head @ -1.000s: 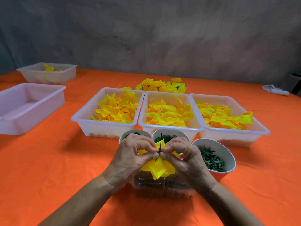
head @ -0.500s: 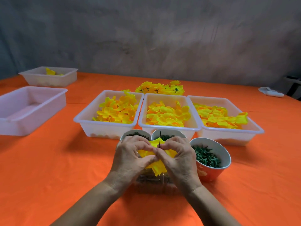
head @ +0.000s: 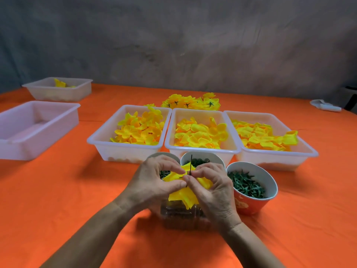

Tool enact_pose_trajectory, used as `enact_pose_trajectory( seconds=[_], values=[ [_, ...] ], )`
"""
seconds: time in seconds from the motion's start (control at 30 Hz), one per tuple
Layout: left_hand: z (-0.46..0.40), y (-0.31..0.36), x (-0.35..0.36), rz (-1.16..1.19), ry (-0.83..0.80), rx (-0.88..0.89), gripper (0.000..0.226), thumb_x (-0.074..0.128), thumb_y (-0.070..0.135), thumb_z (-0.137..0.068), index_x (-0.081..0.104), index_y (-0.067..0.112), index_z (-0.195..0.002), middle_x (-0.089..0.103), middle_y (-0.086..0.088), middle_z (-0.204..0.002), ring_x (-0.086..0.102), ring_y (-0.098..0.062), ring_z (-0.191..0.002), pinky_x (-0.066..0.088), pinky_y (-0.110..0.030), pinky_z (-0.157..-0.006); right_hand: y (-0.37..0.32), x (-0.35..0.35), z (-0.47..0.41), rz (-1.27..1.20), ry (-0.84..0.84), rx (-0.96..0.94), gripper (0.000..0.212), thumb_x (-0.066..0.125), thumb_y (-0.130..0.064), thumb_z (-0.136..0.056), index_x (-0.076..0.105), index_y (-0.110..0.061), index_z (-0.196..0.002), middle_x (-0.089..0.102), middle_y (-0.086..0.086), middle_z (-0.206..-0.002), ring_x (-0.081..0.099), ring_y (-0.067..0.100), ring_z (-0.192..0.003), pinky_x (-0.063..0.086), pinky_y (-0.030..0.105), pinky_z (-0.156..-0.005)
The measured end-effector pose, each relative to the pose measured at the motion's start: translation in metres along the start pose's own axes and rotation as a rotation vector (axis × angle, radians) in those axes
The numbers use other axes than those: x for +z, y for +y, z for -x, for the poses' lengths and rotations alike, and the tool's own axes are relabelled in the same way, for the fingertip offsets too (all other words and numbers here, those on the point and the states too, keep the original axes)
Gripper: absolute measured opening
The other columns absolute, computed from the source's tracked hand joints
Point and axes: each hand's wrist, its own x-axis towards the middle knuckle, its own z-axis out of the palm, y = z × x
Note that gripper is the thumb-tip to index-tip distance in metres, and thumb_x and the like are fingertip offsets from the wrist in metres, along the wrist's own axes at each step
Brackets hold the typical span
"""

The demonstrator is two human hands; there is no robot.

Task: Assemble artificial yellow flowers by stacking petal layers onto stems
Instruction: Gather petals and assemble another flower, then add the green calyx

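Observation:
A yellow petal layer (head: pixel 184 196) sits on a thin dark stem (head: pixel 191 161) that sticks up between my hands. My left hand (head: pixel 154 182) and my right hand (head: pixel 212 188) both pinch the petal and stem at the middle, fingertips touching, above a clear box (head: pixel 183 217). Three white bins hold loose yellow petals: left bin (head: pixel 100 140), middle bin (head: pixel 201 149), right bin (head: pixel 309 151). Finished yellow flowers (head: pixel 191 102) lie in a pile behind the bins.
Three cups stand before the bins: one (head: pixel 154 154) mostly hidden by my left hand, a middle cup (head: pixel 212 156) with dark rings, a red cup (head: pixel 251 206) with green calyx pieces. Two more white bins (head: pixel 38 128) (head: pixel 58 91) sit at the left. A white object (head: pixel 324 106) lies far right.
The camera view has shifted slightly. My hands stay together on the flower, and more of the petal shows below my fingers than half a second ago.

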Motion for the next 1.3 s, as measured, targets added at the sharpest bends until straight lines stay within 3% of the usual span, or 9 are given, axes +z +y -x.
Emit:
enact_pose_trajectory(
  seconds=[0.1, 0.23, 0.43, 0.6, 0.73, 0.83, 0.93, 1.1, 1.3],
  values=[
    [-0.003, 0.011, 0.002, 0.023, 0.071, 0.038, 0.016, 0.083, 0.021, -0.068, 0.075, 0.023, -0.081, 0.070, 0.007, -0.091, 0.064, -0.001, -0.092, 0.047, -0.015, -0.084, 0.001, -0.001, 0.001, -0.015, -0.014, 0.017, 0.002, 0.071, -0.035, -0.073, 0.070, -0.034, -0.074, 0.063, -0.015, -0.078, 0.057, 0.013, -0.090, 0.045, 0.022, -0.077],
    [-0.011, 0.019, 0.011, -0.006, 0.140, 0.047, 0.007, 0.080, 0.018, -0.071, 0.074, 0.018, -0.073, 0.069, 0.008, -0.078, 0.065, -0.010, -0.085, 0.051, -0.031, -0.081, 0.003, 0.002, 0.005, -0.062, 0.008, 0.031, 0.002, 0.072, -0.034, -0.072, 0.071, -0.034, -0.074, 0.064, -0.013, -0.081, 0.057, 0.013, -0.094, 0.046, 0.027, -0.079],
    [-0.017, 0.016, 0.010, -0.036, 0.105, 0.066, 0.020, 0.078, 0.017, -0.073, 0.065, 0.029, -0.064, 0.064, 0.014, -0.071, 0.059, -0.004, -0.076, 0.044, -0.023, -0.072, 0.007, 0.003, 0.001, -0.043, 0.015, -0.044, 0.005, 0.074, -0.027, -0.072, 0.073, -0.022, -0.071, 0.064, -0.013, -0.081, 0.056, 0.014, -0.094, 0.047, 0.029, -0.079],
    [-0.018, 0.017, 0.012, -0.095, 0.117, 0.099, 0.029, 0.078, 0.017, -0.073, 0.060, 0.035, -0.061, 0.062, 0.012, -0.071, 0.058, -0.011, -0.080, 0.046, -0.031, -0.072, 0.011, 0.007, 0.002, -0.057, 0.071, -0.111, 0.007, 0.075, -0.018, -0.073, 0.071, -0.013, -0.070, 0.065, -0.008, -0.081, 0.056, 0.017, -0.091, 0.049, 0.035, -0.077],
    [-0.019, 0.018, 0.010, -0.107, 0.103, 0.098, 0.030, 0.078, 0.015, -0.074, 0.060, 0.035, -0.060, 0.060, 0.023, -0.065, 0.053, 0.002, -0.075, 0.039, -0.017, -0.070, 0.006, 0.008, 0.001, -0.011, 0.088, -0.118, 0.007, 0.075, -0.015, -0.072, 0.071, -0.011, -0.069, 0.062, -0.009, -0.079, 0.056, 0.017, -0.087, 0.049, 0.035, -0.077],
    [-0.019, 0.022, 0.010, -0.099, 0.103, 0.078, 0.031, 0.079, 0.016, -0.074, 0.059, 0.036, -0.059, 0.060, 0.018, -0.064, 0.053, 0.001, -0.072, 0.040, -0.018, -0.069, -0.003, 0.007, 0.004, 0.083, 0.122, -0.086, 0.007, 0.075, -0.020, -0.072, 0.073, -0.013, -0.070, 0.065, -0.007, -0.078, 0.057, 0.021, -0.087, 0.047, 0.032, -0.078],
    [-0.018, 0.025, 0.010, -0.102, 0.104, 0.047, 0.027, 0.079, 0.018, -0.074, 0.060, 0.032, -0.059, 0.060, 0.013, -0.066, 0.056, -0.011, -0.071, 0.044, -0.025, -0.066, -0.014, 0.011, 0.011, 0.210, 0.203, 0.009, 0.012, 0.078, -0.026, -0.069, 0.073, -0.016, -0.072, 0.065, -0.004, -0.078, 0.054, 0.019, -0.086, 0.041, 0.026, -0.078],
    [-0.017, 0.026, 0.009, -0.112, 0.098, 0.031, 0.021, 0.078, 0.020, -0.074, 0.063, 0.027, -0.062, 0.065, 0.005, -0.073, 0.061, -0.018, -0.077, 0.050, -0.032, -0.071, -0.029, 0.024, 0.010, 0.334, 0.331, 0.150, 0.021, 0.086, -0.023, -0.062, 0.066, -0.014, -0.061, 0.060, 0.002, -0.071, 0.054, 0.029, -0.078, 0.044, 0.039, -0.070],
    [-0.018, 0.026, 0.010, -0.108, 0.100, 0.035, 0.022, 0.078, 0.020, -0.075, 0.063, 0.029, -0.062, 0.065, 0.008, -0.074, 0.061, -0.013, -0.082, 0.050, -0.033, -0.078, -0.030, 0.032, 0.012, 0.373, 0.390, 0.175, 0.022, 0.080, -0.028, -0.062, 0.063, -0.015, -0.058, 0.059, 0.003, -0.070, 0.054, 0.031, -0.076, 0.043, 0.041, -0.069]
  ],
)
